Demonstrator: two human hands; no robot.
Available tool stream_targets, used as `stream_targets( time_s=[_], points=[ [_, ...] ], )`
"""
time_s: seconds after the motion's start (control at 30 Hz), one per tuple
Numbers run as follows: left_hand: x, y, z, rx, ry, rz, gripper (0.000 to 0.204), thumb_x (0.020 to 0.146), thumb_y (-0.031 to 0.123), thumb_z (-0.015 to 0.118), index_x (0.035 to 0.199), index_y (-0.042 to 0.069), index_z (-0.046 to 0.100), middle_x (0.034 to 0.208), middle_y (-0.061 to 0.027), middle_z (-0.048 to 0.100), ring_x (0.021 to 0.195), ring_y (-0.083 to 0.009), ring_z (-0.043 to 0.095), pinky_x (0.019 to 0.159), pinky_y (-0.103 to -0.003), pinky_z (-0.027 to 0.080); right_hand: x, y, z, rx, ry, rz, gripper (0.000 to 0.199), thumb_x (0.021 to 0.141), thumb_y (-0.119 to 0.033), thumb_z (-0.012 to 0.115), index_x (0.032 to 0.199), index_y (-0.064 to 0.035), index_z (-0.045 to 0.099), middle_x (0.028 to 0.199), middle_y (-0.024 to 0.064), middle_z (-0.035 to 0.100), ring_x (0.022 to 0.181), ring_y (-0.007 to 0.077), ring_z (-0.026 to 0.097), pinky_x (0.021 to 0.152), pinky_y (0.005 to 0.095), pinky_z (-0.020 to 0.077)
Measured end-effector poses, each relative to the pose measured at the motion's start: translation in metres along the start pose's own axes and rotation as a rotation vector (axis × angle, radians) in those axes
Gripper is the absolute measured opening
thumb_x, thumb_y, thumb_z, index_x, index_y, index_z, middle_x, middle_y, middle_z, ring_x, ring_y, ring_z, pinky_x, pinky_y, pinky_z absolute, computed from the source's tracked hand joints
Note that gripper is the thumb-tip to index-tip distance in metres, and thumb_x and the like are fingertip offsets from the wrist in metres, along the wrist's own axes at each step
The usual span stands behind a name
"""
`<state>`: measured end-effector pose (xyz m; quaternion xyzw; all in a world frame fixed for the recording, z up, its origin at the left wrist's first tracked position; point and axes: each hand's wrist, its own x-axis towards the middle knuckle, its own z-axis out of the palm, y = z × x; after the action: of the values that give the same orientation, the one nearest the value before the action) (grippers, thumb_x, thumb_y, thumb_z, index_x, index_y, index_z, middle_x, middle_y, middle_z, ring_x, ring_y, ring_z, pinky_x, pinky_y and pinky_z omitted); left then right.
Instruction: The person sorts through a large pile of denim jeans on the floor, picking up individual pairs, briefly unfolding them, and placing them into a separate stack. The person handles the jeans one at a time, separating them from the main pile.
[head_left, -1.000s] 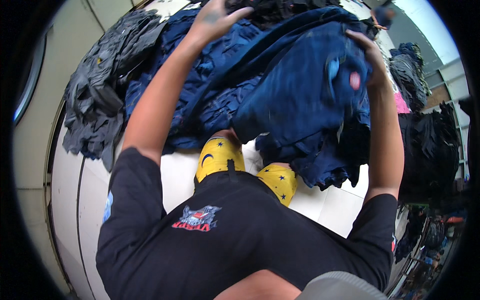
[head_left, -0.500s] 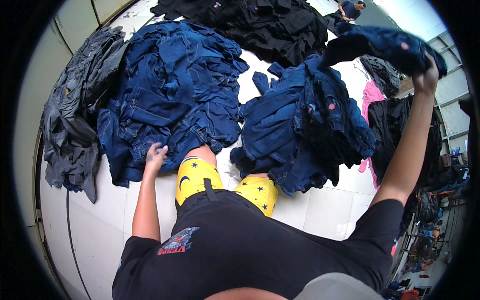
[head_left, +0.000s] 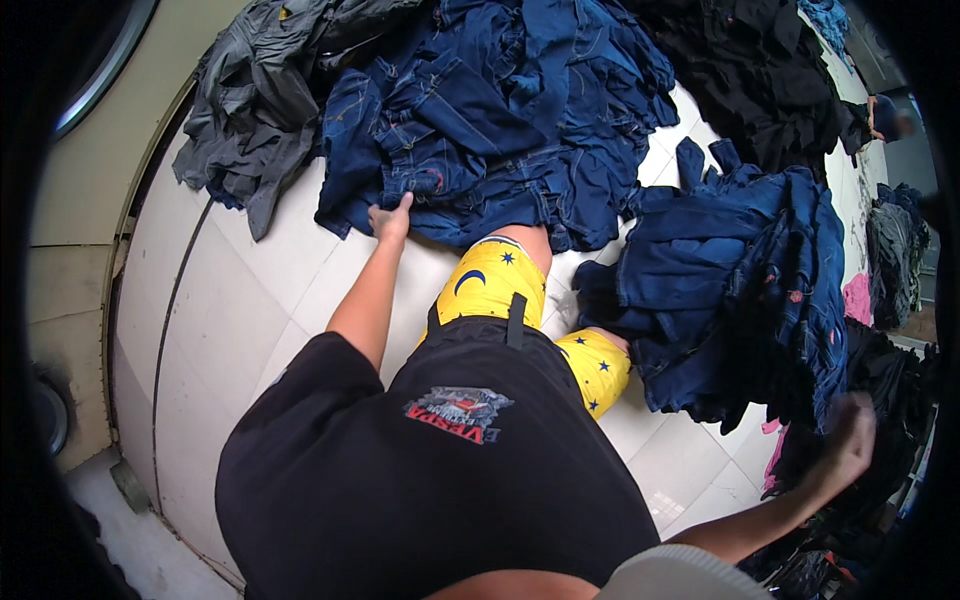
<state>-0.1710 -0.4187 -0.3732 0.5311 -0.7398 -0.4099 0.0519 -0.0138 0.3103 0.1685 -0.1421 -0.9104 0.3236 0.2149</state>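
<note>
My left hand [head_left: 390,217] is at the near edge of a large heap of dark blue denim garments [head_left: 470,120], its thumb and fingers apart against the cloth. To the right lies a smaller stack of blue denim garments [head_left: 720,260], with small red patches on some. My right hand [head_left: 853,435] is low beside this stack's near right corner. It is smeared by motion, so its fingers and any cloth in them cannot be made out. My knees, in yellow shorts [head_left: 480,280], are between the two piles.
Grey garments [head_left: 255,110] lie at the far left, beside a beige panel [head_left: 70,290]. Black garments [head_left: 745,70] are heaped at the far right. Pink cloth [head_left: 857,298] and more dark clothes [head_left: 880,400] lie at the right, where another person [head_left: 885,118] is partly visible. White tiles [head_left: 250,280] cover the floor.
My right hand has come down from high at the right, and the dark blue garment it held up is no longer in the air. The view has swung, shifting the piles rightward.
</note>
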Motion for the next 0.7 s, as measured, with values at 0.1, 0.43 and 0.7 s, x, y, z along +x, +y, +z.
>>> stream_targets(
  time_s=[0.1, 0.43, 0.7],
  points=[
    [0.002, 0.026, 0.004, -0.062, 0.065, 0.000, 0.117, 0.078, 0.054, 0.095, 0.161, 0.000, 0.034, 0.162, -0.0261, 0.046, 0.151, -0.0380, 0.046, 0.125, -0.050, 0.039, 0.078, 0.013, -0.027, -0.166, 0.342, -0.270, 0.052, 0.118, -0.034, 0.044, 0.152, 0.0016, 0.060, 0.151, 0.0175, 0.063, 0.141, 0.0287, 0.058, 0.119, 0.0422, 0.0450],
    [-0.050, 0.132, -0.027, -0.936, -0.212, 0.141, 0.049, 0.092, 0.029, 0.088, 0.123, -0.006, 0.074, 0.122, -0.0120, 0.077, 0.104, -0.0251, 0.074, 0.097, -0.037, 0.056, 0.097, 0.124, 0.125, -0.331, -0.090, -0.053, 0.052, 0.110, -0.034, 0.065, 0.145, 0.0048, 0.064, 0.134, 0.0203, 0.073, 0.118, 0.0250, 0.069, 0.108, 0.0333, 0.0490],
    [-0.251, 0.218, -0.080, -0.446, -0.402, 1.282, 0.045, 0.090, 0.020, 0.082, 0.129, 0.001, 0.074, 0.102, -0.0197, 0.079, 0.088, -0.0330, 0.078, 0.079, -0.038, 0.060, -0.011, -0.077, 0.242, 0.833, -0.642, 0.121, 0.070, 0.111, -0.051, 0.055, 0.157, 0.0025, 0.051, 0.150, 0.0285, 0.060, 0.136, 0.0378, 0.063, 0.111, 0.0497, 0.0555]
  ],
)
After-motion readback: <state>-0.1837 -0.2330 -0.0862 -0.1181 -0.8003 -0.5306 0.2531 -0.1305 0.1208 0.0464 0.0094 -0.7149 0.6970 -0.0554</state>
